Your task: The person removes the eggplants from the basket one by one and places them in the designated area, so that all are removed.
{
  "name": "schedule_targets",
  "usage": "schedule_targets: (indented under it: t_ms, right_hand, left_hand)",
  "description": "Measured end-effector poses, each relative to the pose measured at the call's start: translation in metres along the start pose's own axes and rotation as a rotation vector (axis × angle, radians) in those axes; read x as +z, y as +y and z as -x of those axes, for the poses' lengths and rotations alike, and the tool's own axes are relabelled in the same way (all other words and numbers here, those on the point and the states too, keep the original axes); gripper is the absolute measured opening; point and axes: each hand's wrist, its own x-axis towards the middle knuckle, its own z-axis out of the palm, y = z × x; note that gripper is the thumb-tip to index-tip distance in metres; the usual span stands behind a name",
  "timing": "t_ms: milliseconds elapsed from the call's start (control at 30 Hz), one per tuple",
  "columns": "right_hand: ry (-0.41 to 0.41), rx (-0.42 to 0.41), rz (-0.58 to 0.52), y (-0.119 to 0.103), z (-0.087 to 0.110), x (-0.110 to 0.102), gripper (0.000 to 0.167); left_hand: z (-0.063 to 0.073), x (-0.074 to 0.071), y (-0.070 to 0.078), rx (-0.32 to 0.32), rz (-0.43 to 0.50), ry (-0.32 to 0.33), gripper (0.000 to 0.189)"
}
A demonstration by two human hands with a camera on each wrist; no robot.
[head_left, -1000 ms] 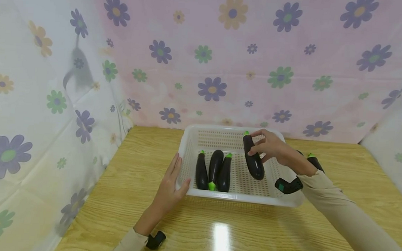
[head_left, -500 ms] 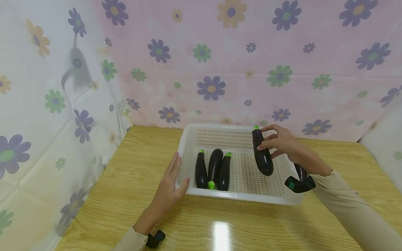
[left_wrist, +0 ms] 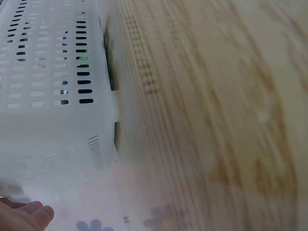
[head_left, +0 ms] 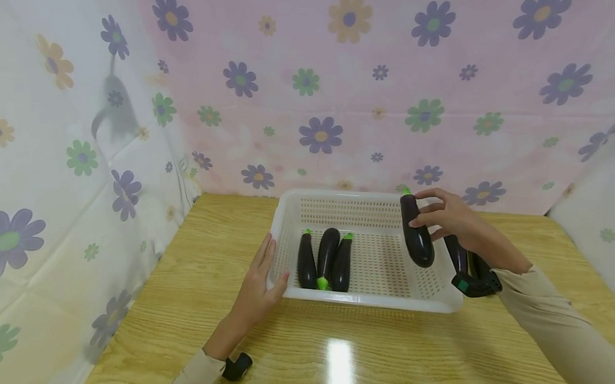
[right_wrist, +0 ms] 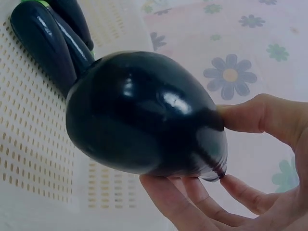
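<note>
A dark, glossy eggplant [head_left: 418, 234] with a green stem end is held by my right hand [head_left: 453, 218], above the right part of a white plastic basket [head_left: 364, 300]. In the right wrist view the thumb and fingers pinch this eggplant [right_wrist: 144, 113] from opposite sides. Three more eggplants [head_left: 327, 256] lie side by side in the basket's left half, the middle one with its stem end toward me. My left hand [head_left: 260, 276] rests against the basket's left wall, fingers straight. Only its fingertips show in the left wrist view, beside the perforated basket [left_wrist: 43, 110].
Beyond the basket's right side, more dark eggplants [head_left: 458, 256] lie on the wooden table [head_left: 383, 355], partly hidden by my right wrist. A flowered cloth [head_left: 269, 133] hangs behind the table and along its sides.
My right hand has carried the eggplant rightward, from over the basket's right-middle to near its right wall. The left hand and the three eggplants inside the basket have stayed put.
</note>
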Motion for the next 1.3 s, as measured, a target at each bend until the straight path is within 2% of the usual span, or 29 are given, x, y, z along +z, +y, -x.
schedule_targets:
  t_ms: [367, 700, 1300]
  right_hand:
    - [0.04, 0.001, 0.052, 0.003, 0.008, -0.015, 0.079]
    - [0.058, -0.005, 0.036, 0.008, 0.017, -0.027, 0.078]
    - [0.06, 0.038, 0.068, 0.025, 0.02, -0.034, 0.081]
  left_hand:
    - [-0.001, 0.0, 0.0, 0.008, -0.002, 0.003, 0.07]
    - [-0.001, 0.0, 0.0, -0.007, -0.006, -0.007, 0.071]
    - [0.0, 0.0, -0.001, -0.008, -0.007, -0.003, 0.071]
